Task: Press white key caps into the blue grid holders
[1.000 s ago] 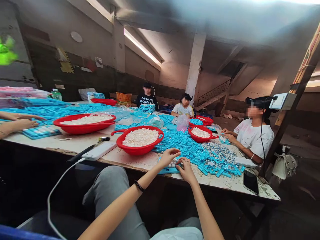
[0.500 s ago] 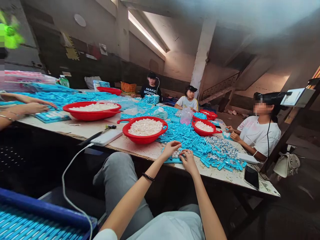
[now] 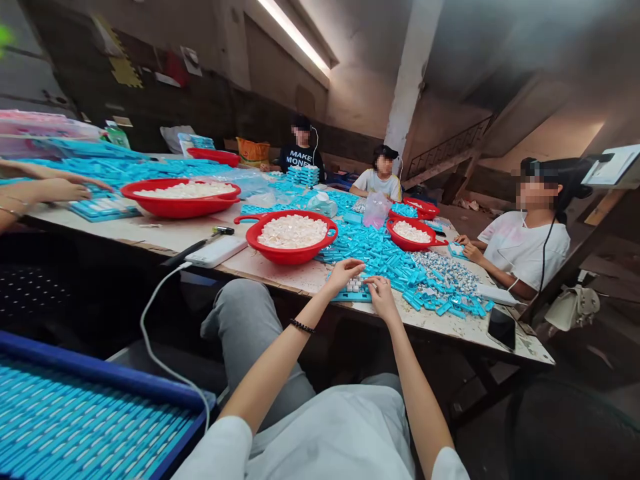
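Observation:
A blue tray with rows of small white pieces (image 3: 354,288) lies at the table's near edge. My left hand (image 3: 345,275) is over its left side, fingers bent and pressed together; what they pinch, if anything, is too small to name. At the tray's right side my right hand (image 3: 381,293) has its fingertips closed on or just above the white pieces. Behind my left hand stands a red basket (image 3: 295,255) heaped with white pieces. Loose blue parts (image 3: 373,260) are piled beyond and to the right of the hands.
A white power bank (image 3: 217,252) with a cable lies left; a phone (image 3: 501,328) lies right. A blue crate (image 3: 100,365) of blue parts is at lower left. Several people sit around the table, one person's hands (image 3: 45,190) at far left. Another red basket (image 3: 183,205) stands left.
The camera view has tilted, so the table appears higher and more of the crate shows. Both hands remain at the tray, with only slight finger movement.

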`<control>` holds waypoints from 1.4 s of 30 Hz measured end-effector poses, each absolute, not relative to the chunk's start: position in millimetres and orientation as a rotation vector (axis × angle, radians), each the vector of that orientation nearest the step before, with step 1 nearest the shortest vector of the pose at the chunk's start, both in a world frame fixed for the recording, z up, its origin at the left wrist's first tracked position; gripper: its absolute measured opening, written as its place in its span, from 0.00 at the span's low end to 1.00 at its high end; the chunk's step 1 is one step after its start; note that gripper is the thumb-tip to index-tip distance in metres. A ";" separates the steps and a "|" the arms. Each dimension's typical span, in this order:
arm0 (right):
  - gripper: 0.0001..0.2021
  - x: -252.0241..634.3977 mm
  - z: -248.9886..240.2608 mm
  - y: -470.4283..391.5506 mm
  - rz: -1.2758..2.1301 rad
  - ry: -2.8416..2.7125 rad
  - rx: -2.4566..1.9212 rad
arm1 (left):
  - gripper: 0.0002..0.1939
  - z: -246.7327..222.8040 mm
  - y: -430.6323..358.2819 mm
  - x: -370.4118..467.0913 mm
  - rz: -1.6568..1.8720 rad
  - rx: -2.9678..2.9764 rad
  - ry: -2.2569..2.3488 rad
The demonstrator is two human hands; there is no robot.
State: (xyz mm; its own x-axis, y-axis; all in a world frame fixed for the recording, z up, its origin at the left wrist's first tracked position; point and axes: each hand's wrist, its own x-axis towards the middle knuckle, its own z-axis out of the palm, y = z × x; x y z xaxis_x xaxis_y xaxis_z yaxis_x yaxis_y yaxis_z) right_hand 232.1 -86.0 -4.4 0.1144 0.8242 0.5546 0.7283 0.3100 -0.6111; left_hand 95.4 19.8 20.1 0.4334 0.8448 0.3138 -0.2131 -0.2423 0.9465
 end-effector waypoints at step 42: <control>0.09 231.3 -7.4 -88.1 0.010 -1.675 -1.455 | 0.24 18.1 18.2 94.5 1.084 1.589 0.518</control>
